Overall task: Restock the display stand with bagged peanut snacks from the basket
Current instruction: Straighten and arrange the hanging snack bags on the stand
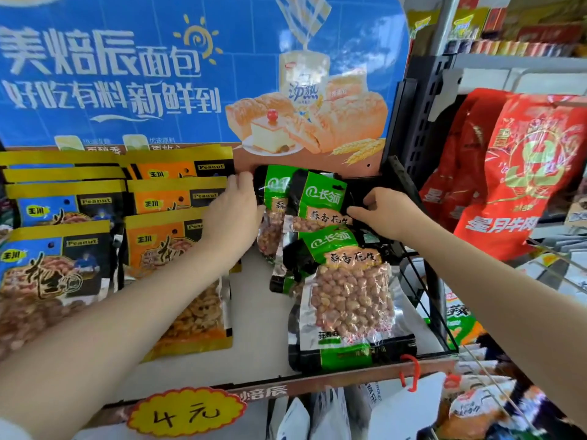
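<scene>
Hands on green peanut bags at the shelf's back

Shelf (254,328) is white, in a shop aisle, under a blue bread poster (190,74). Green peanut bags (320,201) stand at its rear right, long axis running top to bottom, tops up. Left hand (233,214) holds their left edge; right hand (386,214) pinches the right edge.

The left hand (235,211) hides the rear green peanut bag's (274,198) left edge.
</scene>
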A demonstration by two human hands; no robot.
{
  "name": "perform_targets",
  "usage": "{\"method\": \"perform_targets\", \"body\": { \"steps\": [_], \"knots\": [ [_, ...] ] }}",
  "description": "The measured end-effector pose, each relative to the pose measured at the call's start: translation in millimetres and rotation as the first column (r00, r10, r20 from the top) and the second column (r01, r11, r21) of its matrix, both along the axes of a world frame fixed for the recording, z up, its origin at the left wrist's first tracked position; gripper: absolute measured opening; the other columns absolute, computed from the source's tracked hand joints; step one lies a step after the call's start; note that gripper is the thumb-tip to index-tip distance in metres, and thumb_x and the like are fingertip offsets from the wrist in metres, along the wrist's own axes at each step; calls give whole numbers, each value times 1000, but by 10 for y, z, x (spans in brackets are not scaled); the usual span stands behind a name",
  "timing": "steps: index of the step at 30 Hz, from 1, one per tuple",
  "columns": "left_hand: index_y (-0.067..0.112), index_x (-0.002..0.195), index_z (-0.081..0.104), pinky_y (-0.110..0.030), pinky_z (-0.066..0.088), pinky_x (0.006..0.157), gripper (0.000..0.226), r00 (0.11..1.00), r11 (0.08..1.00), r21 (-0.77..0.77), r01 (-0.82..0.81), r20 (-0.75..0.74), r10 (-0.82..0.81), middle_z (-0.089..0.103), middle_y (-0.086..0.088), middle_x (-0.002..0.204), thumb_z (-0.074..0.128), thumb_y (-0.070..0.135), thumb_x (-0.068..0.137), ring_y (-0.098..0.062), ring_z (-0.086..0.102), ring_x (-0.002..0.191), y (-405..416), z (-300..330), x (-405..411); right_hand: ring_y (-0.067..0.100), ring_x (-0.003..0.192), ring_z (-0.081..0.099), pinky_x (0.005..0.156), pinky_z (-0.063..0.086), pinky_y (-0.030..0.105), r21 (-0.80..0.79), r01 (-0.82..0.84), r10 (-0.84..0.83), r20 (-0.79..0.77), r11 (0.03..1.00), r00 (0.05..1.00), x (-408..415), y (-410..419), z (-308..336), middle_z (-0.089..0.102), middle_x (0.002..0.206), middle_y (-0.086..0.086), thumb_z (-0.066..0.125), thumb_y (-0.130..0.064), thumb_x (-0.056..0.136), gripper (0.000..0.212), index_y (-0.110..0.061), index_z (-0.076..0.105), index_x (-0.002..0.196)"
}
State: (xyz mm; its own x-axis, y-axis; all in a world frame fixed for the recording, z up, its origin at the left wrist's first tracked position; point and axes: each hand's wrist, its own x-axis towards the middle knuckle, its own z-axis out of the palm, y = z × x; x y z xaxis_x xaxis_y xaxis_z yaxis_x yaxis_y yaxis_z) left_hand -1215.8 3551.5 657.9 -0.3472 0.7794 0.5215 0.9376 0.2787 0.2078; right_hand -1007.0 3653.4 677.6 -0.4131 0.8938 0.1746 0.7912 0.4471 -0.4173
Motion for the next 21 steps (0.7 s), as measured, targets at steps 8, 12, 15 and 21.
{"method": "perform_targets", "body": {
  "steps": [8, 12, 15, 21],
  "knots": [
    [16, 119, 59, -23, 36, 79, 28, 821, 866, -138, 481, 418, -389, 60, -1, 115, 52, 24, 93, -10, 51, 95, -50, -102, 194, 11, 64, 44, 60, 34, 26, -153, -302, 274, -177, 941, 945, 158, -255, 54, 49, 72, -3, 56, -28, 91, 16, -13, 55, 86],
    [7, 101, 68, -26, 33, 67, 24, 860, 868, -221, 445, 375, -346, 61, -9, 91, 60, 26, 88, -17, 51, 82, 17, -73, 242, 12, 68, 43, 68, 31, 27, -203, -343, 267, -325, 917, 907, 266, -257, 75, 49, 73, -1, 52, -12, 92, 13, -13, 56, 80],
    [3, 90, 68, -25, 31, 53, 20, 874, 897, -162, 411, 350, -337, 59, -3, 69, 61, 22, 88, -16, 52, 63, 10, -13, 272, 12, 71, 46, 70, 32, 26, -217, -404, 313, -359, 889, 880, 250, -255, 52, 51, 74, -1, 51, -7, 91, 16, -13, 59, 79],
    [10, 110, 64, -20, 39, 52, 25, 887, 953, -18, 302, 372, -274, 56, 5, 67, 56, 24, 91, -8, 56, 51, -90, 32, 152, 22, 83, 54, 76, 40, 35, 6, -416, 407, -219, 909, 887, -36, -283, -34, 55, 82, -2, 52, -14, 92, 7, -19, 55, 88]
  ]
}}
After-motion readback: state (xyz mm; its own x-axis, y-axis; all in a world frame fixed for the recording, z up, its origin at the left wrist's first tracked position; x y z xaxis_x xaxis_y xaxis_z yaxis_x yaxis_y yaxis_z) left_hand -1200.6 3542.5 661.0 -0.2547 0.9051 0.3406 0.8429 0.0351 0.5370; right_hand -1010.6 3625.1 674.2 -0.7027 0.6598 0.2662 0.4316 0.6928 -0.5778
